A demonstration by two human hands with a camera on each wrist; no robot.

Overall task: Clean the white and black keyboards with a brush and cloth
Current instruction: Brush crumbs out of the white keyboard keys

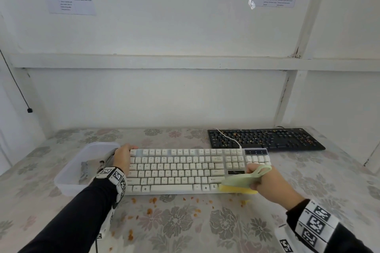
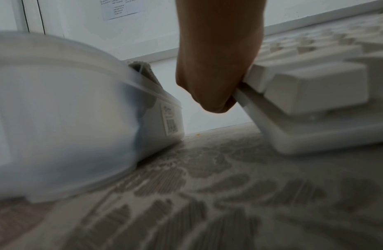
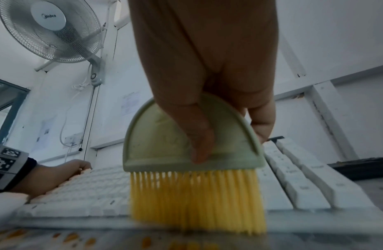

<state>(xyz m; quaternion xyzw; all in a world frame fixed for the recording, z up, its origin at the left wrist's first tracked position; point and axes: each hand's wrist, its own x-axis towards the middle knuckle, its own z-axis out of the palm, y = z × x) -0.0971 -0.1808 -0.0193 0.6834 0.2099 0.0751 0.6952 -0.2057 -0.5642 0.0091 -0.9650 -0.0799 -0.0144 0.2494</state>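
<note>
The white keyboard (image 1: 185,170) lies near on the floral table (image 1: 308,201); the black keyboard (image 1: 265,138), speckled with crumbs, sits far right. The left hand (image 1: 123,159) curls over the white keyboard's left end, steadying it. The right hand (image 1: 271,184) pinches the brush (image 1: 238,184), bristles at the near right edge. Short strokes toward the near edge would serve best. The clear tub (image 1: 67,181) at left holds what is probably the grey cloth (image 1: 85,171).
</note>
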